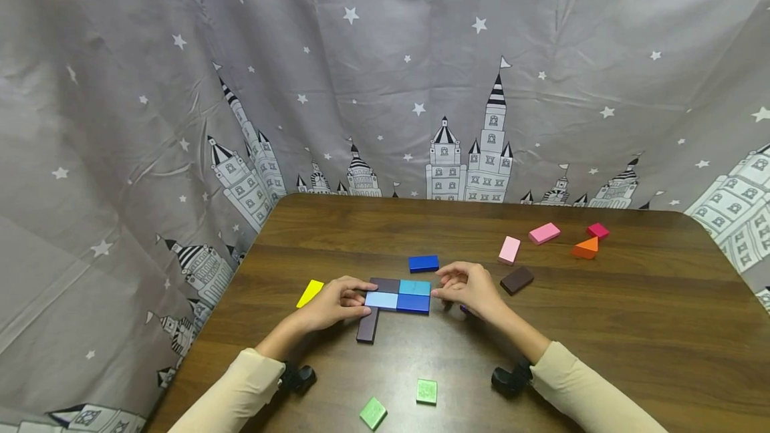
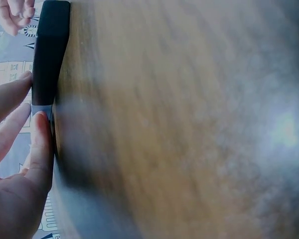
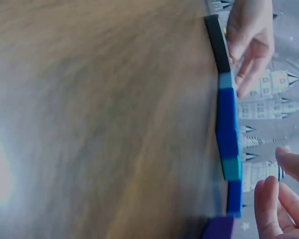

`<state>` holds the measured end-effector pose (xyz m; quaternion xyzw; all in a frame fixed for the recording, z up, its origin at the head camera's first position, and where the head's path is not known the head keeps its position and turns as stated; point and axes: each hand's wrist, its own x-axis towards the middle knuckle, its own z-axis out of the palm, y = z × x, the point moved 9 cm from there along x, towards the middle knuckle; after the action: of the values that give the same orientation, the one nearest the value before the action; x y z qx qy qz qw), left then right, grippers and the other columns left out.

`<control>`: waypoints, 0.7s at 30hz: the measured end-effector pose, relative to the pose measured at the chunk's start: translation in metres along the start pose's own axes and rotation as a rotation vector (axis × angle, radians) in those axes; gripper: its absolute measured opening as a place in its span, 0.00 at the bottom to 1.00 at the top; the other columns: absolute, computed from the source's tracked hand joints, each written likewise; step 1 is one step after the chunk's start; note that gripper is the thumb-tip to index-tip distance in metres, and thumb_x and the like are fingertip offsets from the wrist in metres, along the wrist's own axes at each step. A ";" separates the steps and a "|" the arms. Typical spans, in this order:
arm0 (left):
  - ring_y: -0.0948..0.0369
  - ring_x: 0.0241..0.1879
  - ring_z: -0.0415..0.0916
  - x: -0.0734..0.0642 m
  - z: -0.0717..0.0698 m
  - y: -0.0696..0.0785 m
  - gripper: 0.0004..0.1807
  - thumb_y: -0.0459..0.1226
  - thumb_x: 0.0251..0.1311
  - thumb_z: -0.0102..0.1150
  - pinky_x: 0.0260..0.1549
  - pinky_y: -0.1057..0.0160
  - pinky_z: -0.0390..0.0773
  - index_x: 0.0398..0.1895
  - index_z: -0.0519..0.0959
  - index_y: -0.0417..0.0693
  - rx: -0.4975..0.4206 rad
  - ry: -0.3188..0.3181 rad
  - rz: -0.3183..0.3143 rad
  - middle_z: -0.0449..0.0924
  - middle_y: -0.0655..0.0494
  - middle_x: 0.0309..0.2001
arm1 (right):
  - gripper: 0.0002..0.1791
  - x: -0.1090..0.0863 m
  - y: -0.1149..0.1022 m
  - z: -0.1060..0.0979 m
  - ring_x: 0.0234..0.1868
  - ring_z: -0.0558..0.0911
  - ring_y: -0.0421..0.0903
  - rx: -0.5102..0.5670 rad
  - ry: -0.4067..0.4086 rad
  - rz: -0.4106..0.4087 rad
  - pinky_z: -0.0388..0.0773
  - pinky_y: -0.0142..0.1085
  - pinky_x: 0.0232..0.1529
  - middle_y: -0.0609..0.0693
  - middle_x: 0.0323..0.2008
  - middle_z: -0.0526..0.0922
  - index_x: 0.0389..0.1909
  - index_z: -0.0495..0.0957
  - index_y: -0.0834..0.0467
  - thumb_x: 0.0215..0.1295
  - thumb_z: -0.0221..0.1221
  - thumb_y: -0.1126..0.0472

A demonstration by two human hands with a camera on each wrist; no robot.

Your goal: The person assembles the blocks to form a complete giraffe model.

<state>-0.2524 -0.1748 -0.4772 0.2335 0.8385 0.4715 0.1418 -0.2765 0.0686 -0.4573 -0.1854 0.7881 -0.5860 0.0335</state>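
Observation:
My left hand [image 1: 338, 301] touches the left end of a flat group of blocks, thumb by the light blue block [image 1: 381, 301] and a fingertip at the dark brown block [image 1: 385, 284]. The teal block [image 1: 415, 288] and blue block [image 1: 413, 304] make up the group's right half. Another dark brown block [image 1: 367, 326] extends toward me from its lower left corner. Just right of the teal block, my right hand [image 1: 472, 288] hovers with thumb and fingers apart, holding nothing. A purple block [image 3: 219, 228] lies mostly hidden beneath that hand in the head view.
A separate blue block [image 1: 424, 264] lies behind the group, and a yellow block [image 1: 309, 293] beside my left hand. Two green blocks [image 1: 426, 391] sit near me. Pink blocks [image 1: 508, 250], a brown block [image 1: 517, 280], an orange triangle [image 1: 585, 248] and a red block [image 1: 598, 230] lie rightward.

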 end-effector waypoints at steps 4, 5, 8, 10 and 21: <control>0.52 0.46 0.79 0.000 0.000 0.000 0.24 0.30 0.61 0.67 0.45 0.65 0.80 0.61 0.76 0.32 -0.002 -0.001 -0.003 0.73 0.37 0.54 | 0.17 -0.007 -0.004 -0.017 0.29 0.83 0.43 -0.023 0.060 -0.022 0.80 0.29 0.31 0.62 0.31 0.84 0.41 0.81 0.74 0.51 0.74 0.71; 0.52 0.46 0.79 0.000 0.000 0.001 0.24 0.30 0.61 0.67 0.45 0.65 0.80 0.61 0.76 0.32 -0.002 -0.002 -0.003 0.73 0.37 0.54 | 0.17 -0.009 -0.004 -0.021 0.30 0.83 0.43 -0.039 0.079 -0.024 0.80 0.29 0.31 0.62 0.32 0.85 0.41 0.81 0.73 0.51 0.74 0.71; 0.52 0.46 0.79 0.000 0.000 0.001 0.24 0.30 0.62 0.67 0.45 0.66 0.80 0.61 0.76 0.32 0.000 -0.005 -0.004 0.73 0.37 0.53 | 0.17 -0.018 -0.002 -0.033 0.32 0.83 0.46 -0.099 0.149 -0.015 0.80 0.29 0.34 0.62 0.34 0.85 0.41 0.83 0.71 0.51 0.75 0.69; 0.52 0.46 0.79 0.000 0.000 0.001 0.24 0.30 0.62 0.67 0.45 0.66 0.80 0.61 0.76 0.32 0.001 -0.006 -0.006 0.73 0.37 0.53 | 0.18 -0.025 0.000 -0.040 0.33 0.83 0.49 -0.128 0.187 -0.001 0.80 0.30 0.35 0.62 0.36 0.85 0.41 0.83 0.69 0.50 0.76 0.67; 0.52 0.46 0.78 0.000 0.000 0.000 0.24 0.30 0.62 0.67 0.45 0.65 0.80 0.61 0.76 0.32 -0.002 -0.001 -0.007 0.73 0.37 0.54 | 0.24 -0.052 0.006 -0.059 0.35 0.83 0.53 -0.259 0.304 0.021 0.81 0.32 0.37 0.57 0.39 0.85 0.44 0.84 0.67 0.44 0.79 0.65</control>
<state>-0.2521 -0.1753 -0.4776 0.2307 0.8387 0.4718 0.1439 -0.2460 0.1410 -0.4527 -0.0892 0.8547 -0.5007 -0.1042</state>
